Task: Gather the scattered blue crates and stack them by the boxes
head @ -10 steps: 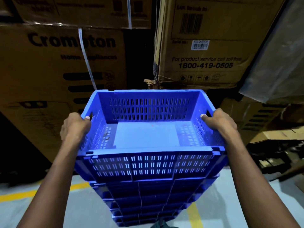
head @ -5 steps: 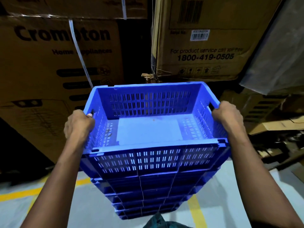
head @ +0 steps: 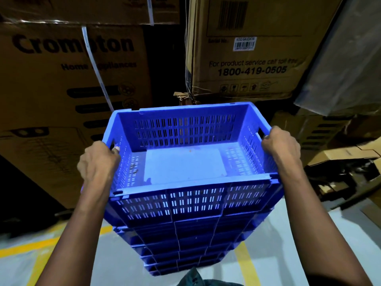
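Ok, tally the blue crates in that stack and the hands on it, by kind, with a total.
Blue crates: about 7, nested; the lower rims are hard to separate.
Hands: 2, the left hand and right hand, each gripping a side handle of the top crate.
Total: about 9.

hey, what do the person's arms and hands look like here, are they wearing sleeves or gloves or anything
Both forearms are bare right to the bottom of the picture: no sleeves in view. The left hand and the right hand wear no gloves, and no rings, watch or bands show. A pale fingernail shows on the left hand.
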`<state>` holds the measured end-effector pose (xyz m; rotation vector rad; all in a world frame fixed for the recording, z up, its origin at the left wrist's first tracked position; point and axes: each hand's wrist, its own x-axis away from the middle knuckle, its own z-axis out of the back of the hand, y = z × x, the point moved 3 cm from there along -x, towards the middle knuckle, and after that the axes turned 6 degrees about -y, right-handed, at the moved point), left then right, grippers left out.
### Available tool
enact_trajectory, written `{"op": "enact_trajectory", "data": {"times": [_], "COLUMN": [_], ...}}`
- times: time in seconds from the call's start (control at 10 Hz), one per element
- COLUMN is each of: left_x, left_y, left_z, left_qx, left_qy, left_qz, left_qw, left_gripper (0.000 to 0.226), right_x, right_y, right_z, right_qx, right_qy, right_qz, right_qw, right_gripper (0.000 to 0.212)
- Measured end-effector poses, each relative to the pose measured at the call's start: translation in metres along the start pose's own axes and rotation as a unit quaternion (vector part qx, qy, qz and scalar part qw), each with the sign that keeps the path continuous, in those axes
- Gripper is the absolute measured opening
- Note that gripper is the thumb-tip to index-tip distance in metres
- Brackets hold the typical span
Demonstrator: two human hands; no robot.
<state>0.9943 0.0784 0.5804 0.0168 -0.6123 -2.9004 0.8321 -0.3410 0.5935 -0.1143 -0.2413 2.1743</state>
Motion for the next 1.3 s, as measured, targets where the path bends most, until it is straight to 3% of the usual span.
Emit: {"op": "enact_trajectory", "data": {"times": [0.2, 0.3, 0.4, 0.5, 0.6, 0.7, 0.8, 1.0, 1.1, 1.2, 1.3], "left_x": [0.001, 0.004, 0.010, 0.017, 0.042, 0.075, 0.132, 0.169, 0.183, 0.225, 0.271], "left_y": [-0.008, -0.010, -0.008, -0.003, 0.008, 0.016, 0.006, -0.020, -0.022, -0.019, -0.026], "left_z": [-0.002, 0.001, 0.008, 0.019, 0.027, 0.021, -0.009, -0.044, -0.039, -0.018, -0.007], "left_qx": [-0.013, 0.009, 0.075, 0.145, 0.195, 0.159, 0.119, -0.033, -0.019, 0.002, 0.001], "left_qy": [0.000, 0.001, 0.077, 0.151, 0.171, 0.139, 0.094, 0.025, 0.005, 0.033, 0.061], "left_qz": [-0.008, -0.027, -0.119, -0.209, -0.395, -0.500, -0.542, -0.488, -0.460, -0.439, -0.430], "left_qw": [1.000, 1.000, 0.987, 0.955, 0.881, 0.840, 0.826, 0.872, 0.887, 0.898, 0.901], "left_gripper": [0.044, 0.046, 0.045, 0.044, 0.038, 0.038, 0.046, 0.061, 0.066, 0.071, 0.072], "right_x": [0.018, 0.026, 0.049, 0.086, 0.158, 0.193, 0.203, 0.206, 0.216, 0.247, 0.271], "right_y": [0.001, 0.000, -0.001, -0.005, -0.016, -0.023, -0.019, -0.002, 0.009, 0.036, 0.064], "right_z": [0.002, 0.008, 0.024, 0.027, -0.003, -0.037, -0.065, -0.056, -0.059, -0.046, -0.031], "right_qx": [0.010, -0.023, -0.122, -0.201, -0.236, -0.176, -0.057, 0.002, 0.007, -0.038, -0.079], "right_qy": [0.022, 0.070, 0.230, 0.314, 0.330, 0.257, 0.179, 0.092, 0.050, 0.021, 0.067], "right_qz": [0.002, 0.018, 0.102, 0.176, 0.242, 0.258, 0.267, 0.310, 0.322, 0.316, 0.299], "right_qw": [1.000, 0.997, 0.960, 0.911, 0.882, 0.914, 0.945, 0.946, 0.945, 0.948, 0.949], "right_gripper": [0.029, 0.031, 0.033, 0.028, 0.025, 0.037, 0.052, 0.069, 0.076, 0.084, 0.082]}}
